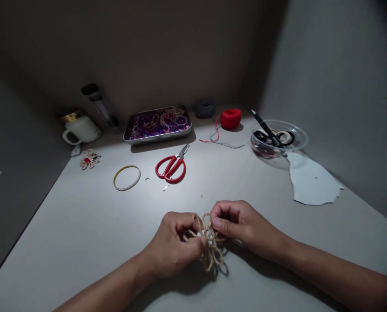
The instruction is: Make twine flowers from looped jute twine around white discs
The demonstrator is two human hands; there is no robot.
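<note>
A flower of looped jute twine [209, 242] is held just above the white table [83, 225], near its front edge. My left hand [174, 249] pinches the flower's middle from the left. Fingers of my right hand [237, 223] are curled and pinch the upper loops from the right. Both hands are closed on the twine flower. Some lower loops hang free below my fingers.
Red scissors [171, 167] and a thin ring [127, 177] lie mid-table. At the back stand a metal tray of beads [157, 123], red thread spool [230, 118], grey spool [205, 108], white mug [81, 129] and a glass bowl [279, 138]. A finished twine flower [89, 159] lies left, white paper [312, 182] right.
</note>
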